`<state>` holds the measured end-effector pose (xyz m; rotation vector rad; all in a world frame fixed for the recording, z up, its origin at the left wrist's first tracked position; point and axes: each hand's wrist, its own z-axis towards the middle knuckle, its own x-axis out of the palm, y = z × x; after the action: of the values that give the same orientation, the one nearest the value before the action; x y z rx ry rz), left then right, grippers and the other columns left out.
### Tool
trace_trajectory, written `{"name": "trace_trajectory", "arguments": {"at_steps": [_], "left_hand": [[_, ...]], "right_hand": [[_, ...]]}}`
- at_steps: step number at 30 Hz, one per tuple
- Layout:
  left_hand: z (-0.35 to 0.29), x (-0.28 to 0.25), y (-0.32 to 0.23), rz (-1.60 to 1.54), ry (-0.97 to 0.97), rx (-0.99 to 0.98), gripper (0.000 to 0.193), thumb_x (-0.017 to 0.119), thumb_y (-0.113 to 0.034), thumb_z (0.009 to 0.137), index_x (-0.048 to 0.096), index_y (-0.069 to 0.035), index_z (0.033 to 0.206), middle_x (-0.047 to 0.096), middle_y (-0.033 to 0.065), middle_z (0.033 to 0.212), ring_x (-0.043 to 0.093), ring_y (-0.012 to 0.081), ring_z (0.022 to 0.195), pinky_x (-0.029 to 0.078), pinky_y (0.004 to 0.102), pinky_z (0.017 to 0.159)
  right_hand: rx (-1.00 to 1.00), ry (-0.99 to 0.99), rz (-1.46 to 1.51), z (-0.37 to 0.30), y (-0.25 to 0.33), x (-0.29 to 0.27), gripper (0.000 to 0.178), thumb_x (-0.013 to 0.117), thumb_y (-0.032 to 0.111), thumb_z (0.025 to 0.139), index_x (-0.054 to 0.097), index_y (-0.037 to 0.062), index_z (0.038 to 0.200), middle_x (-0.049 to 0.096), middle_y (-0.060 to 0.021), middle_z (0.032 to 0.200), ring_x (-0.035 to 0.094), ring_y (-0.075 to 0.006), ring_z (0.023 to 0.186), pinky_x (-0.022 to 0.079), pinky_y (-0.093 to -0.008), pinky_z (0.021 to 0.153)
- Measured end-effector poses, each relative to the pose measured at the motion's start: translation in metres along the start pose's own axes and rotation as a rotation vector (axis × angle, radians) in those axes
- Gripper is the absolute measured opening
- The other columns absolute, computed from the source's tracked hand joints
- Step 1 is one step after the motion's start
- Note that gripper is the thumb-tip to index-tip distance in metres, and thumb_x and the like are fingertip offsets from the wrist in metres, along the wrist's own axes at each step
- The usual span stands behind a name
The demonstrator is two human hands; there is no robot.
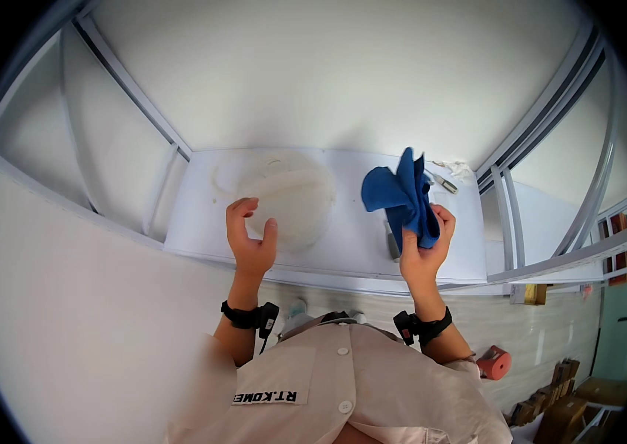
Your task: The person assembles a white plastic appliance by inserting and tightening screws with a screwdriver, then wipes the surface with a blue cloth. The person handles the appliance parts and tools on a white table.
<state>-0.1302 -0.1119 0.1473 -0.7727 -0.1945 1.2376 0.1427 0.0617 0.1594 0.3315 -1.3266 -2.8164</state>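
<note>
A folded blue cloth (395,194) is gripped in my right hand (432,238), its loose corners fanning up and to the left. It is raised over the right half of a white tabletop (358,259). On the left half, a wide round smear (295,200), pale and yellowish, marks the surface. My left hand (249,240) hovers by the smear's left edge, fingers slightly curled and thumb apart, holding nothing. Partly behind the cloth and my right hand lies a grey object (392,243) whose kind I cannot make out.
At the table's back right are a small grey-handled tool (444,183) and a crumpled white tissue (458,169). Metal frames (507,214) stand at both sides, with a white wall (328,74) behind. A red roll (495,362) and cardboard boxes (561,418) are on the floor at right.
</note>
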Motion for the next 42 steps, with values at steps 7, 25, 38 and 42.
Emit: {"name": "trace_trajectory", "arguments": {"at_steps": [7,25,38,42], "left_hand": [[0.038,-0.028,0.07,-0.029,0.285,-0.019,0.06,0.076,-0.004,0.079,0.061,-0.006,0.137,0.057,0.0185,0.15,0.052,0.0414,0.14,0.043,0.0515,0.116],[0.04,-0.013,0.112,-0.136,0.429,0.077,0.053,0.067,-0.004,0.078,0.063,0.0,0.13,0.058,0.0195,0.147,0.039,0.0476,0.149,0.031,0.0551,0.123],[0.041,-0.017,0.127,-0.37,0.416,0.111,0.046,0.046,-0.026,0.104,0.062,0.0,0.138,0.056,0.018,0.152,0.035,0.0448,0.152,0.026,0.0526,0.127],[0.04,-0.014,0.125,-0.307,0.45,0.084,0.05,0.055,-0.002,0.086,0.061,0.002,0.135,0.057,0.0202,0.148,0.038,0.0486,0.149,0.026,0.0575,0.126]], "right_hand": [[-0.215,0.171,-0.186,-0.022,0.05,0.111,0.051,0.08,0.007,0.074,0.065,0.0006,0.122,0.045,-0.0311,0.156,0.045,-0.0542,0.144,0.04,-0.058,0.118],[-0.262,0.484,-0.561,-0.027,0.095,0.167,0.06,0.073,0.004,0.063,0.075,0.0092,0.122,0.074,-0.0123,0.12,0.064,-0.0368,0.125,0.048,-0.0525,0.114],[-0.245,0.499,-0.264,-0.048,0.116,0.183,0.057,0.067,0.002,0.06,0.075,0.0066,0.117,0.076,-0.0148,0.111,0.071,-0.0381,0.109,0.055,-0.0463,0.102],[-0.034,0.338,-0.047,-0.043,0.118,0.152,0.055,0.058,0.0,0.065,0.071,-0.0001,0.118,0.075,-0.0217,0.11,0.073,-0.0429,0.098,0.059,-0.0415,0.092]]}}
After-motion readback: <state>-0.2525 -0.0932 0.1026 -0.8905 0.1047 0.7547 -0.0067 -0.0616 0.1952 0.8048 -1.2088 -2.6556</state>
